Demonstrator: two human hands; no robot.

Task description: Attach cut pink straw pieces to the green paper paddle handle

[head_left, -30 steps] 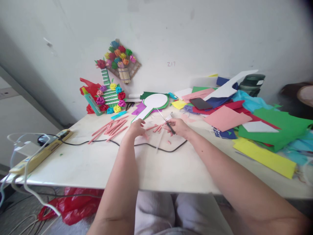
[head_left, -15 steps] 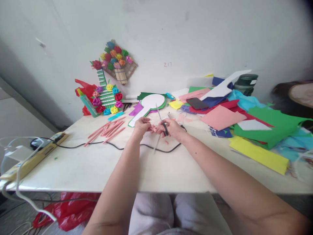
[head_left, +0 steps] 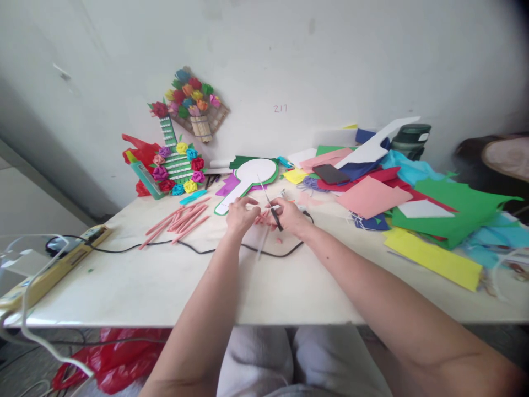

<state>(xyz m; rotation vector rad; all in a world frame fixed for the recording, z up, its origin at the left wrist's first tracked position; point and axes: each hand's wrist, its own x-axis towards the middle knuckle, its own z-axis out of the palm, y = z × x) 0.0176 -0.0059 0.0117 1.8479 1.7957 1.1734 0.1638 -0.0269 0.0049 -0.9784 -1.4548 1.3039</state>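
Over the middle of the table, my right hand (head_left: 289,216) is closed around black-handled scissors (head_left: 276,217), whose blades point up and away from me. Just to its left, my left hand (head_left: 241,216) has its fingers curled in at a small crumpled pink paper piece (head_left: 261,218), which lies between both hands. My fingers partly hide that piece. A clear narrow strip (head_left: 262,241) shows beneath the hands. To the left lie several rolled pink paper sticks (head_left: 188,219). Behind my hands rests a white paddle-shaped cutout (head_left: 253,175) with a green border.
Coloured paper sheets (head_left: 367,197) and a dark phone (head_left: 332,174) cover the right side. A flower-decorated guitar craft (head_left: 178,160) and a glue bottle (head_left: 144,175) stand at the back left. A black cable (head_left: 198,251) crosses to a yellow power strip (head_left: 58,264).
My left hand's fingers have shifted slightly around the pink piece, and the scissors have tilted a little. The whole view has moved slightly.
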